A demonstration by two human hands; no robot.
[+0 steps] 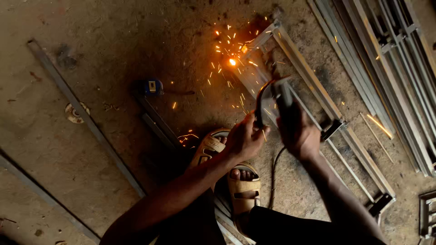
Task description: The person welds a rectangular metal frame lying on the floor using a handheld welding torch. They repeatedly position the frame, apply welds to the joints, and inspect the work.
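from the head camera, the left hand (244,136) and right hand (297,134) are both clenched around a dark handheld angle grinder (274,102) biting into the long grey metal frame (313,86) on the floor, where sparks could burn the sandalled foot (243,186) below the frame.

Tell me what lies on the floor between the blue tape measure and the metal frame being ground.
In the head view, only bare dusty floor crossed by flying sparks separates the tape measure from the frame.
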